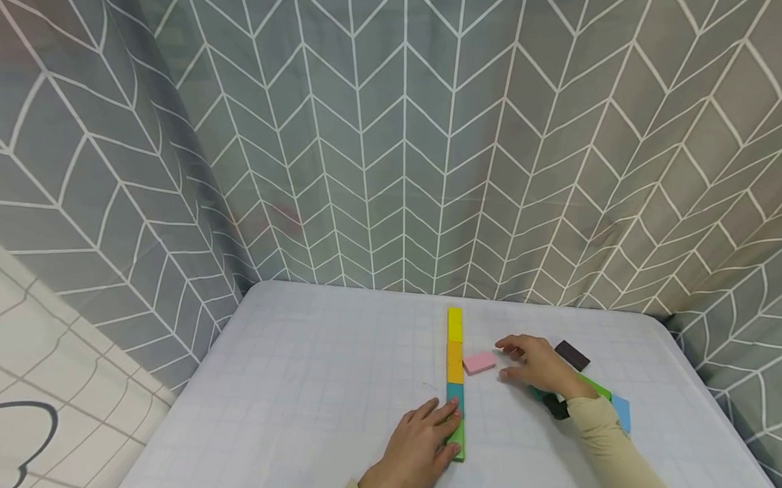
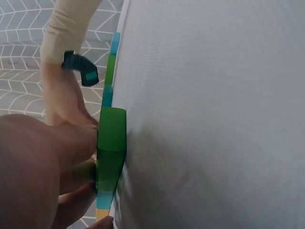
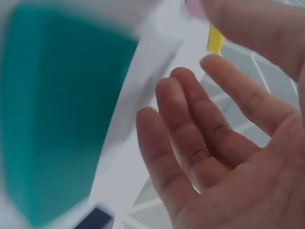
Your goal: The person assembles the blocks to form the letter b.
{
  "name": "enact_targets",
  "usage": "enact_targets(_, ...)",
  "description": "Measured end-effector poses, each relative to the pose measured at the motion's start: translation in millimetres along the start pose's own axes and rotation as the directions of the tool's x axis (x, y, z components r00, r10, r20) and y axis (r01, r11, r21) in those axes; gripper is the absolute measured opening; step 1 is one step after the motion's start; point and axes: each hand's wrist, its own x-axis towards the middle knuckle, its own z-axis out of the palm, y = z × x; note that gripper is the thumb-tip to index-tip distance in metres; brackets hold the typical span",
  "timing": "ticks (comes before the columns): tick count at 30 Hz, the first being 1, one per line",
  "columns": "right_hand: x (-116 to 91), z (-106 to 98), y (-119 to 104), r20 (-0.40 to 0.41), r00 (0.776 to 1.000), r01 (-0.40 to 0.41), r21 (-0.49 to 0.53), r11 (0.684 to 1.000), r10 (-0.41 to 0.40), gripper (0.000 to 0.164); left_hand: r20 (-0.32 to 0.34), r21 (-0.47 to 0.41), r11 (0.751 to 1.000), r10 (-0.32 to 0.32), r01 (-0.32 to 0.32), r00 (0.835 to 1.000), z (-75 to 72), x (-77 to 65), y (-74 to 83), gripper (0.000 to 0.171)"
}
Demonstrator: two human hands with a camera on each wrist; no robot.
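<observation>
A straight row of blocks runs away from the person: a green block (image 1: 458,440) nearest, then a teal block (image 1: 455,394), an orange block (image 1: 454,362) and a yellow block (image 1: 455,324) farthest. My left hand (image 1: 416,446) rests on the near end of the row. In the left wrist view its thumb and fingers touch the green block (image 2: 112,138). A pink block (image 1: 479,362) lies against the right side of the row, slightly turned. Just right of it hovers my right hand (image 1: 536,360), fingers loosely spread and holding nothing, as the right wrist view also shows.
Under and beyond the right forearm lie loose blocks: a dark block (image 1: 572,355), a green block (image 1: 594,385), a light blue block (image 1: 621,412) and a black piece (image 1: 555,406). A teal block (image 3: 57,114) looms close in the right wrist view. A patterned curtain (image 1: 401,129) borders the white table (image 1: 309,356).
</observation>
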Motion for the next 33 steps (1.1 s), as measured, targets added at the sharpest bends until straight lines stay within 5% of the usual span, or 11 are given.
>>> enact_targets(9,-54,-30,18,0.06,0.998,0.011,-0.045,0.999,-0.008,0.053,0.005,-0.009,1.0,-0.008,0.009,1.0,-0.3,-0.4,1.2,0.051)
enact_targets(13,-69,-38,23,0.102,0.994,-0.043,-0.024,0.999,0.046,0.054,-0.001,-0.002,1.0,-0.006,0.006,1.0,-0.7,-1.0,1.5,0.051)
enact_targets(33,-70,-22,36,-0.056,0.995,-0.082,0.005,0.997,0.083,0.038,0.015,-0.013,1.0,-0.017,0.017,1.0,-0.6,-0.8,0.9,0.052)
